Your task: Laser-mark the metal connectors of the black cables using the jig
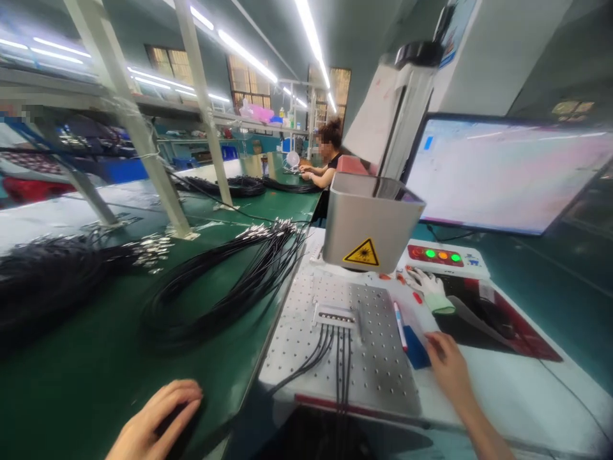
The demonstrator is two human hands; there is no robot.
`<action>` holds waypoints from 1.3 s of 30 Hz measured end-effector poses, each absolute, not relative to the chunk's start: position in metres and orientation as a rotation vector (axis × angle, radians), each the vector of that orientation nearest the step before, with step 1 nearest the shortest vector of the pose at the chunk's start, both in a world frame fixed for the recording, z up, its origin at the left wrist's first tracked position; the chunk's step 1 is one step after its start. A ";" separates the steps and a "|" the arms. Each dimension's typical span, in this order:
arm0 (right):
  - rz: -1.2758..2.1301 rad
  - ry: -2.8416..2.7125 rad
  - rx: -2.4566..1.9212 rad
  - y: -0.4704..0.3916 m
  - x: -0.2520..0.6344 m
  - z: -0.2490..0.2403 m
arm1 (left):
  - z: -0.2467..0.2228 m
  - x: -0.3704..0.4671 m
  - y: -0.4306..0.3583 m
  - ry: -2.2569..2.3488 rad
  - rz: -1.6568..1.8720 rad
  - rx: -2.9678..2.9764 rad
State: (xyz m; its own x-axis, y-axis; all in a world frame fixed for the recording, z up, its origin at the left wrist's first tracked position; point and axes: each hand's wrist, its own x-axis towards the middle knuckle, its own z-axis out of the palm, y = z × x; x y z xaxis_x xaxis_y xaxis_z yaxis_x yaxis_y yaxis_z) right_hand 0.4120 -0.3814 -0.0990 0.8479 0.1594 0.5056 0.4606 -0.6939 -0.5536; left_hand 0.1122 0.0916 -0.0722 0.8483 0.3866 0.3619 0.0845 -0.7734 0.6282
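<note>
My left hand is over the green table at the lower left, thumb and fingers apart, holding nothing. At the right, my right hand is beside a blue pad on the white machine bed; its fingers are bent, and whether they hold something is unclear. Between the hands, several black cables run from a small metal fixture on the perforated plate over its front edge. A large loop of black cables with silvery ends lies on the green table, above my left hand.
Above the plate hangs a grey machine head with a yellow warning sign. A red-white marker, white glove, lit button panel and monitor are at the right. Another cable pile lies far left. A person sits farther back.
</note>
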 end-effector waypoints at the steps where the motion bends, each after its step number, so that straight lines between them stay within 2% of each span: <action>1: -0.556 -0.458 -2.317 -0.382 0.413 -0.099 | -0.066 0.113 0.088 0.357 0.624 2.408; 7: -0.624 -0.506 -2.349 -0.383 0.418 -0.102 | -0.049 0.114 0.079 0.399 0.549 2.407; 12: -0.655 -0.676 -2.406 -0.361 0.412 -0.084 | -0.019 0.111 0.079 0.501 0.568 2.413; 15: -0.459 -0.898 -2.413 -0.325 0.409 -0.067 | 0.009 0.127 0.057 0.426 0.561 2.441; 18: -0.201 -1.122 -2.476 -0.284 0.414 -0.056 | 0.020 0.163 0.010 0.130 0.336 2.504; 22: -0.001 -1.196 -2.596 -0.251 0.431 -0.057 | -0.001 0.228 -0.063 -0.142 0.145 2.644; 25: 0.027 -1.204 -2.610 -0.246 0.439 -0.060 | -0.022 0.272 -0.091 -0.192 0.247 2.805; 31: 0.033 -1.078 -2.585 -0.247 0.435 -0.062 | -0.037 0.313 -0.065 0.193 0.435 2.943; 39: -0.022 -1.061 -2.546 -0.247 0.436 -0.069 | -0.047 0.305 -0.062 0.238 0.375 2.904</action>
